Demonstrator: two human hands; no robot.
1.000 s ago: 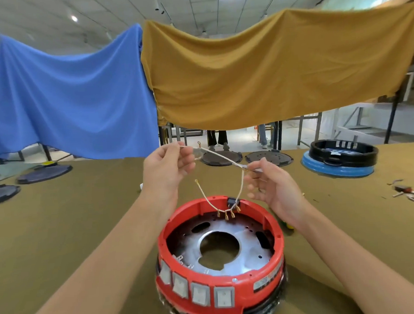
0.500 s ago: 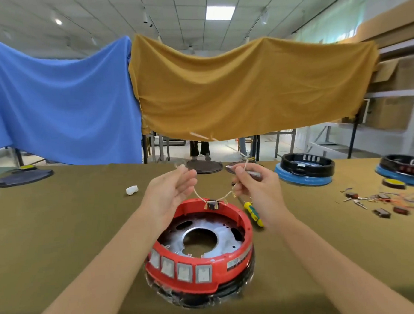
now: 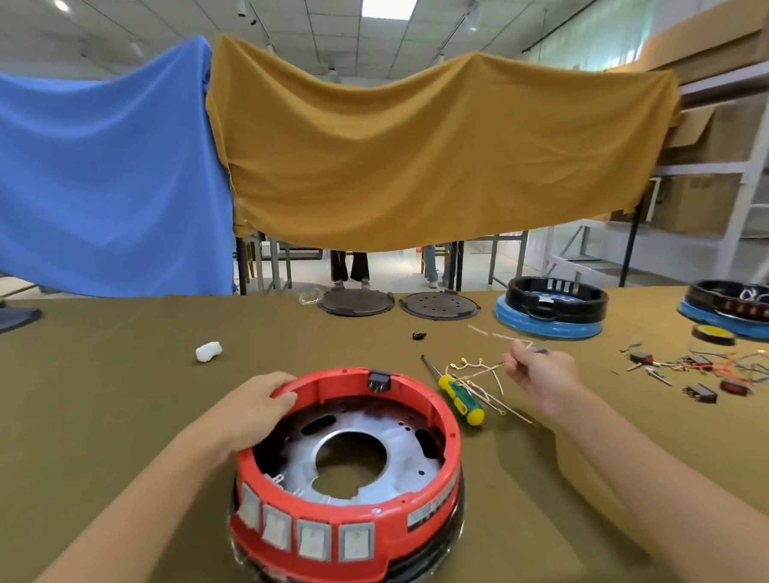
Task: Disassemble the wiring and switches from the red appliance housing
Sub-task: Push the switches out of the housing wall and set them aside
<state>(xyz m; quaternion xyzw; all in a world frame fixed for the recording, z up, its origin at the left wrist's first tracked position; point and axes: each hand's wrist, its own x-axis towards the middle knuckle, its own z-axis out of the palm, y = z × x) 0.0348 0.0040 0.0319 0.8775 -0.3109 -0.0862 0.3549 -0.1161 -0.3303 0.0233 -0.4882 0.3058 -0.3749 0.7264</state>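
A: Item one, the red appliance housing (image 3: 345,471)?

B: A round red ring with a perforated metal plate inside, standing near the front edge of the olive-covered tabletop (image 3: 91,418). Four grey rectangular switches (image 3: 304,531) in a row on its near wall; a small black socket (image 3: 378,379) on its far rim.

A: Hands?

B: Left hand (image 3: 255,409) grips the housing's far-left rim, fingers curled over the edge. Right hand (image 3: 540,374), to the right of the housing and apart from it, pinches a bundle of pale wires with brass terminals (image 3: 476,378) that trails down to the table.

A: Item beside the wires?

B: A green-and-yellow-handled screwdriver (image 3: 459,398), lying just right of the housing, with some of the wires across it.

A: Remaining stock?

B: Loose small switches and wiring (image 3: 699,373) toward the right edge; two black-and-blue housings (image 3: 553,311) and two dark round plates (image 3: 356,301) along the far edge; a white lump (image 3: 208,351) left of centre. Blue cloth (image 3: 92,182) and mustard cloth (image 3: 433,155) hang beyond the table.
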